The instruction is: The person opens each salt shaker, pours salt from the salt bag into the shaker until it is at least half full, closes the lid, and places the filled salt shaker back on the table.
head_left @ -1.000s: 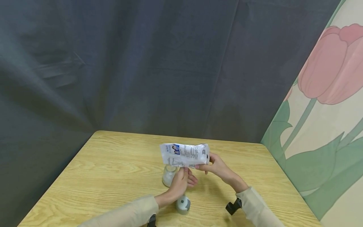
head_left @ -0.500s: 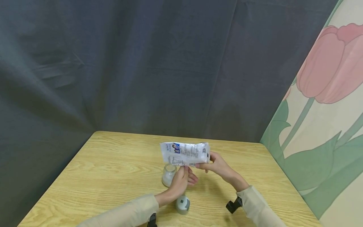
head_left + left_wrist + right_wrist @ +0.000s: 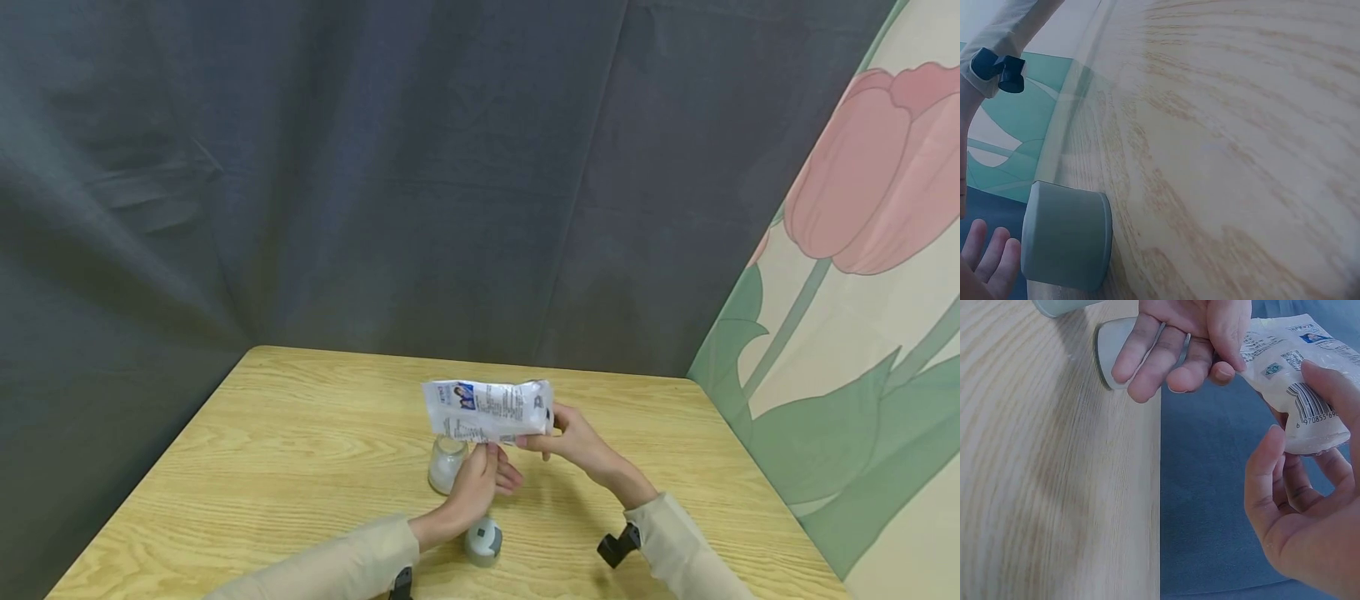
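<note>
A white printed plastic bag [image 3: 487, 410] is held level above the table, its left end over the open mouth of a glass jar [image 3: 447, 467]. White contents show inside the jar. My right hand [image 3: 581, 442] grips the bag's right end, thumb in front; the right wrist view shows a barcode on this bag [image 3: 1310, 381]. With thumb and forefinger, my left hand [image 3: 476, 483] pinches the bag's lower edge, its other fingers extended beside the jar. A short grey-green round lid [image 3: 483, 542] sits below my left wrist, also large in the left wrist view. The bag's opening is hidden.
The wooden table [image 3: 315, 433] spreads around the jar and lid. A dark cloth [image 3: 420, 183] hangs behind its far edge, and a tulip-patterned panel [image 3: 847, 250] stands along the right. Black wrist cameras hang under both sleeves.
The bag and both hands rose very slightly, then came back down. Both grips look the same, and the jar and lid have stayed in place.
</note>
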A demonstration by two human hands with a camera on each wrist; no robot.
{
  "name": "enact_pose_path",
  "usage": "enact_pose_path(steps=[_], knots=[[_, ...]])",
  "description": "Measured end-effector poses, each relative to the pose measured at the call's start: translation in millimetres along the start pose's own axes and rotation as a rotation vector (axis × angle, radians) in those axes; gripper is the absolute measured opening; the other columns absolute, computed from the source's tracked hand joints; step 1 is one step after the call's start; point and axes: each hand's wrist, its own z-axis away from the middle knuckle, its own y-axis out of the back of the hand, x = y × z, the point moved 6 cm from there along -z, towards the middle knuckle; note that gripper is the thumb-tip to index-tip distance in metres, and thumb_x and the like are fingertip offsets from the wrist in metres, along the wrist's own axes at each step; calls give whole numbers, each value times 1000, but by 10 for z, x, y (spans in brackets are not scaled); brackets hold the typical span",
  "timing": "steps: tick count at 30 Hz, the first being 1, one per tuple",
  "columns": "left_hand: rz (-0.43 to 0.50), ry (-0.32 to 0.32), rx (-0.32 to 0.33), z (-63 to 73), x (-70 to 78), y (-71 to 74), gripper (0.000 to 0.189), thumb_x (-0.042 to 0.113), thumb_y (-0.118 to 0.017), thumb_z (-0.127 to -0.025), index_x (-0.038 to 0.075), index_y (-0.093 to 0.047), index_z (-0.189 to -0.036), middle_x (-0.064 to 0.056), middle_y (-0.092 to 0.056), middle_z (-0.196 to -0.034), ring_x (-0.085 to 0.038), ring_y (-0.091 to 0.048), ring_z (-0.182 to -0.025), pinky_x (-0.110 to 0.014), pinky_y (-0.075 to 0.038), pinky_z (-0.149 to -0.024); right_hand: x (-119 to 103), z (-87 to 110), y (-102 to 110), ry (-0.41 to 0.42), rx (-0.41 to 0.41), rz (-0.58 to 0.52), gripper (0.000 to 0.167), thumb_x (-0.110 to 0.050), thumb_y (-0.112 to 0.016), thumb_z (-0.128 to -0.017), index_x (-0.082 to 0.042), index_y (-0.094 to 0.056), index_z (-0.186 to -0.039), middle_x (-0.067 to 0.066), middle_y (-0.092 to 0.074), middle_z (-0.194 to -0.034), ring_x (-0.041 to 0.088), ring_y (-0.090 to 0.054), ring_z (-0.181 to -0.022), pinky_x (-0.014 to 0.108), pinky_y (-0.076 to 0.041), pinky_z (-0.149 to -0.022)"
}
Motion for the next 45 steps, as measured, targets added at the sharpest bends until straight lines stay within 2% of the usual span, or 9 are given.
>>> enact_pose_path(steps=[9, 17, 24, 35, 45], knots=[[0, 10, -2, 12, 8, 0, 36, 18, -15, -111, -1, -45, -103, -14, -66, -88, -40, -68, -88, -32, -60, -74, 0, 7, -6, 5, 1, 10, 39, -12, -70, -93, -9, -60, -131, 11, -65, -125, 31, -54, -98, 33, -53, -60], [10, 2, -12, 23, 33, 3, 36, 18, -16, -112, -3, -44, -103, -15, -66, -89, -41, -67, -87, -34, -60, -75, 2, 9, -10, 6, 0, 3, 39, -12, -70, -93, -9, -60, -131, 11, -65, -125, 31, -54, -98, 32, -53, -60], [-2, 9, -15, 21, 16, 3, 38, 18, -16, -111, -9, -43, -106, -14, -66, -89, -42, -67, -88, -34, -60, -75, 16, 8, -16, -4, -4, 1, 39, -12, -70, -93, -9, -60, -131, 11, -65, -126, 32, -54, -99, 34, -54, -60], [-13, 17, -10, 14, 4, 1, 39, 19, -15, -111, -6, -44, -105, -14, -66, -89, -42, -67, -88, -30, -60, -74, 34, 4, -15, -3, -5, -4, 39, -11, -70, -93, -8, -60, -130, 12, -65, -126, 32, -54, -99, 33, -54, -60], [11, 0, -1, 11, 37, 1, 38, 21, -17, -112, -4, -44, -105, -14, -66, -89, -40, -68, -86, -37, -61, -75, 47, -10, 16, 1, 9, 5, 38, -11, -71, -92, -11, -61, -129, 9, -66, -123, 29, -55, -98, 35, -55, -61]])
